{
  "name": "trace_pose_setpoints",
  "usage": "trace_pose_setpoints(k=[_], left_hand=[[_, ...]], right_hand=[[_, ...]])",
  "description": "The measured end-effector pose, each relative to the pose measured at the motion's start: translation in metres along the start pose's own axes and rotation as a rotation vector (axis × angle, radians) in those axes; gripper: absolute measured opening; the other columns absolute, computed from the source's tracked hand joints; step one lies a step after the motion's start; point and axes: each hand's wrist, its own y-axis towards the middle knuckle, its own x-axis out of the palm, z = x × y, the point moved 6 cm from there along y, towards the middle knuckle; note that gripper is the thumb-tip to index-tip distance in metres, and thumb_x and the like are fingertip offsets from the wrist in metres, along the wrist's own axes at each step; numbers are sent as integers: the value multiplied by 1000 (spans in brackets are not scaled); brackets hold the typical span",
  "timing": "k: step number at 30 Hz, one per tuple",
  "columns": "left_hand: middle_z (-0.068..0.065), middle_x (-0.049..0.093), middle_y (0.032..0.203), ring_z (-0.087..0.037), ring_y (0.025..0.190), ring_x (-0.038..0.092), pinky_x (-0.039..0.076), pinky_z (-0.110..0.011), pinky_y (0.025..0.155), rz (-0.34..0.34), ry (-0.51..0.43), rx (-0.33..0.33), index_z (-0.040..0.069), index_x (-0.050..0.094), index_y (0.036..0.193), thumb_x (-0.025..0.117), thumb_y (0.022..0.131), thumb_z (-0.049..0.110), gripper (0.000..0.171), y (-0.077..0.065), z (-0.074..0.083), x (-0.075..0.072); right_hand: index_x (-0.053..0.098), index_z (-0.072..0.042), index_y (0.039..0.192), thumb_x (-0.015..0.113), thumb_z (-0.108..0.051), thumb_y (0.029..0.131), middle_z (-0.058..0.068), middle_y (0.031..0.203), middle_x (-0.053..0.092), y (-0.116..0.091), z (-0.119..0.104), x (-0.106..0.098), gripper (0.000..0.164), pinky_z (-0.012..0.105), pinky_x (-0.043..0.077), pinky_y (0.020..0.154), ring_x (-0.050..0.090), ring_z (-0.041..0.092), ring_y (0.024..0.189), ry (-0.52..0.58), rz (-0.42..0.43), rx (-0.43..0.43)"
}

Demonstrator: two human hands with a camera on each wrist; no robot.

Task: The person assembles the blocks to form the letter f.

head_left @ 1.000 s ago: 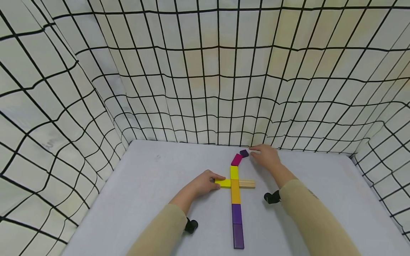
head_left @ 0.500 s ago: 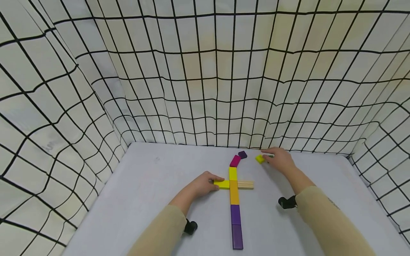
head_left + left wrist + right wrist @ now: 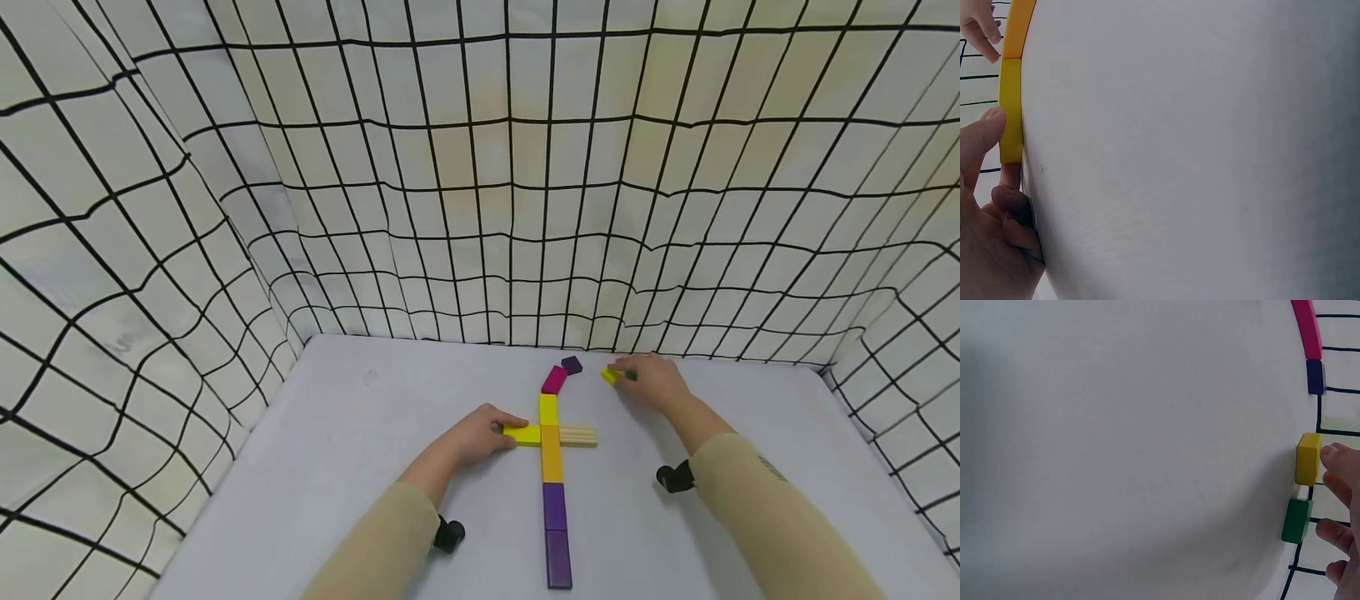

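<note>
My left hand (image 3: 476, 432) pinches the outer end of a yellow block (image 3: 1011, 103), which lies flat against an orange block (image 3: 551, 454) as the left arm of a cross. At the back of the white table, my right hand (image 3: 651, 382) reaches over a small yellow block (image 3: 1307, 459), one fingertip right at its far edge. Beside that piece, under the hand, sits a green block (image 3: 1297, 520). Left of it lie a dark purple block (image 3: 572, 365) and a magenta block (image 3: 554, 380), set at a slant and meeting at their corners.
Up the table runs a column of two purple blocks (image 3: 556, 533), the orange one and another yellow block (image 3: 548, 409). A ribbed wooden piece (image 3: 578, 437) forms the cross's right arm. Black netting (image 3: 510, 208) hangs before white walls on three sides of the white table (image 3: 360, 467).
My right hand moved rightward from beside the dark purple block, uncovering the small yellow and green blocks; its fingertips then came over the yellow one. My left hand stayed in place.
</note>
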Motion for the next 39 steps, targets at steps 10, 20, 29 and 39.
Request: trace_pose_setpoints(k=[10, 20, 29, 39], left_hand=[[-4, 55, 125, -29, 125, 48, 36, -53, 109, 1, -17, -4, 33, 72, 121, 68, 94, 20, 31, -2, 0, -1], [-4, 55, 126, -29, 126, 47, 36, -52, 110, 6, -16, -6, 33, 72, 121, 68, 94, 20, 31, -1, -2, 0], [-4, 55, 125, -28, 124, 48, 37, -52, 109, 5, -19, 2, 33, 73, 121, 68, 94, 20, 31, -1, -2, 0], [-4, 55, 123, -28, 123, 48, 37, -52, 109, 1, -16, -1, 34, 73, 120, 68, 94, 20, 31, -3, 0, 0]], right_hand=[[69, -15, 128, 60, -15, 96, 9, 139, 58, 7, -7, 7, 33, 62, 34, 104, 47, 43, 126, -13, -3, -17], [69, -12, 126, 60, -15, 97, 12, 136, 60, 12, -12, 10, 31, 62, 32, 107, 48, 43, 128, -36, 9, -13], [69, -10, 125, 61, -18, 98, 15, 129, 64, 24, -22, 12, 29, 56, 38, 105, 55, 39, 121, 27, 27, 41], [66, -6, 128, 60, -16, 98, 18, 132, 61, 27, -30, 14, 32, 54, 39, 106, 50, 40, 126, 131, -21, 140]])
